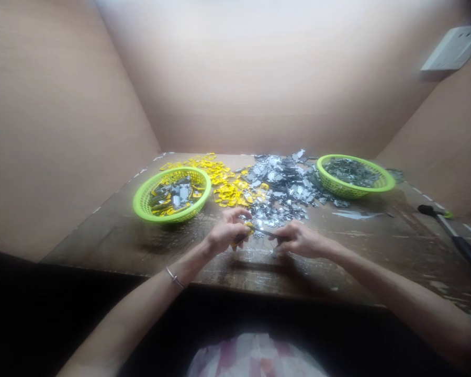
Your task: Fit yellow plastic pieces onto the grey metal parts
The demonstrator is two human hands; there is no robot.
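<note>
Near the front of the table, my left hand (230, 230) is closed around a small yellow piece (248, 226), pinched between thumb and fingers. My right hand (298, 240) grips a thin dark tool, its narrow grey shaft (262, 230) pointing left and meeting the yellow piece. The tool's exact kind does not show, and its handle is mostly hidden in my fingers. Just beyond my hands lie a heap of yellow frame-like pieces (231, 192) and a heap of shiny silver metal pieces (284, 180).
A green basket (141, 209) at left holds mixed yellow and silver pieces. Another green basket (337, 189) at right contains grey pieces. A black-handled tool (469, 254) rests at the right edge. Walls enclose the table (149, 251), and a white power strip (455, 48) hangs upper right.
</note>
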